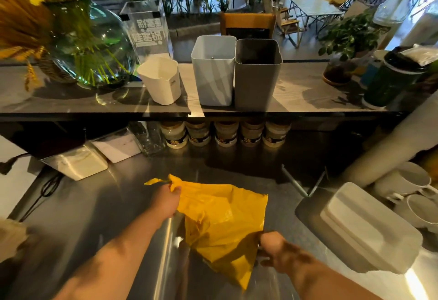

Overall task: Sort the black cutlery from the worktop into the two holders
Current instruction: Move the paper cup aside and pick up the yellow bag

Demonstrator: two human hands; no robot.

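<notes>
1. Your left hand [166, 201] pinches the yellow plastic bag [222, 219] at its top.
2. Your right hand [276, 251] grips its lower edge.
3. The white holder [213, 72] and grey holder [257, 79] touch, up on the shelf [94, 103].

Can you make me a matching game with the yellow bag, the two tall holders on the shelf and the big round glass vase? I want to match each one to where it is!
Things
1. yellow bag
2. pale holder
3. dark grey holder
4. glass vase

Places
A. near the left end of the shelf
B. gripped by the left hand and the right hand
C. on the shelf, touching the pale holder's right side
D. on the shelf, between the white cup and the dark grey holder

Pairs: 1-B, 2-D, 3-C, 4-A
</notes>
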